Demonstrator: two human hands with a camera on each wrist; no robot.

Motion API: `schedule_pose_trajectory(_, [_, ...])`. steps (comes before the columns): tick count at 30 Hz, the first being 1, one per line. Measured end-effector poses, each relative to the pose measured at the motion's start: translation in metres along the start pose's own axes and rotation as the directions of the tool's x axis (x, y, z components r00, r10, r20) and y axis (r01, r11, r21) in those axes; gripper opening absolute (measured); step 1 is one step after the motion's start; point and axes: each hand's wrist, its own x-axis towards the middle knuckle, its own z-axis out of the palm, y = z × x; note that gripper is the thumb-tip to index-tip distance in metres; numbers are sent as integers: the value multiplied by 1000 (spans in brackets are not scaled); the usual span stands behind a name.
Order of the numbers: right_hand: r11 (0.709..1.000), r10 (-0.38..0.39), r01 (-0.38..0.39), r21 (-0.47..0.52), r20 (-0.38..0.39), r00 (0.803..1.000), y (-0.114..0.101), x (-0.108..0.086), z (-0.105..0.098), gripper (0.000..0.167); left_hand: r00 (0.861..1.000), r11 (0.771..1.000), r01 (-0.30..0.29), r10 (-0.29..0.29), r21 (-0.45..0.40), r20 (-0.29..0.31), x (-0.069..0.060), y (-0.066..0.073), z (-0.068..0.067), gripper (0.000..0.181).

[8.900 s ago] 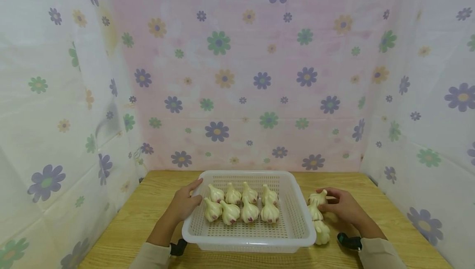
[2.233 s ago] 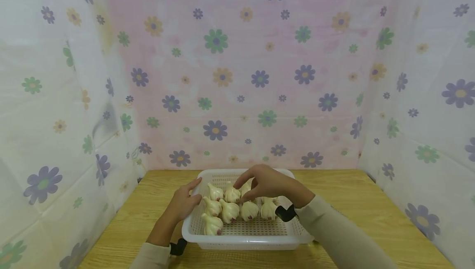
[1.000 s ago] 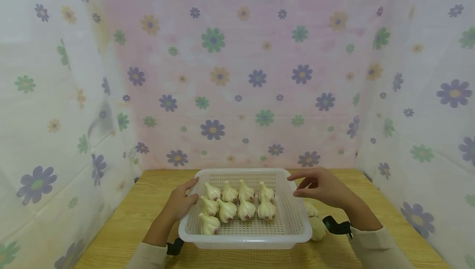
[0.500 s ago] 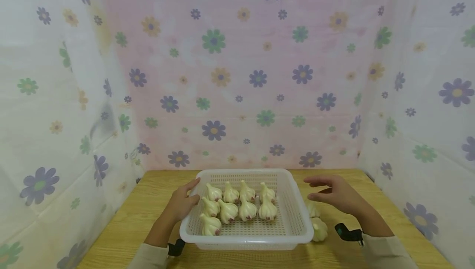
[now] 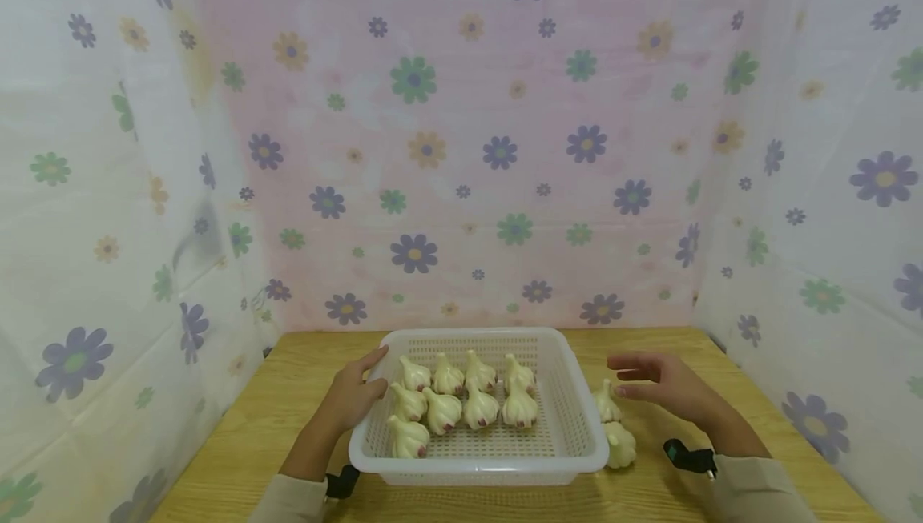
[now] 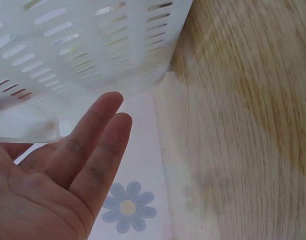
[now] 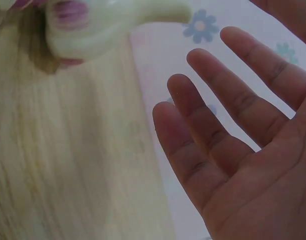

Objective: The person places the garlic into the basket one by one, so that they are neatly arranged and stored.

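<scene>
A white plastic basket [image 5: 476, 465] stands on the table with several garlic bulbs inside. Two rows of bulbs sit toward its back, and one garlic bulb [image 5: 409, 438] lies in front at the left. My left hand [image 5: 352, 397] holds the basket's left rim, its thumb over the edge; in the left wrist view other fingers [image 6: 104, 155] extend along the outer wall. To the right of the basket are two more bulbs, a farther garlic bulb [image 5: 607, 404] and a nearer garlic bulb [image 5: 620, 446]. My right hand [image 5: 667, 387] hovers beside the farther one, fingers spread, holding nothing.
The wooden table [image 5: 245, 443] reaches back to a flower-printed curtain [image 5: 476, 283], which also encloses both sides. Dark wrist cameras [image 5: 688, 456] are strapped to both wrists.
One garlic bulb has been added at the basket's front left, and fewer lie outside. My right hand has moved from over the basket back to the bulbs at right. The left hand stays put.
</scene>
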Motion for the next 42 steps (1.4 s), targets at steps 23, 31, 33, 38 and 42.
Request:
schedule_pose_trajectory(23, [993,-14,-12,115,222,975,23,2,15,49,1000,1000,18,-18,0,-5,-1,-1,2,72])
schedule_pose_trajectory(31, [987,-71,29,160,261,963,25,6,18,38,1000,1000,23,-23,3,-6,0,0,1,71])
schedule_pose_trajectory(33, [987,-69,27,160,260,963,25,6,17,38,1000,1000,23,-23,8,-7,0,0,1,71])
schedule_pose_trajectory(38, [990,-52,18,137,250,967,26,6,17,37,1000,1000,19,-19,15,-11,0,1,1,71])
schedule_pose_trajectory(42, [992,-52,22,125,246,968,26,6,17,35,1000,1000,11,-11,18,-10,0,0,0,71])
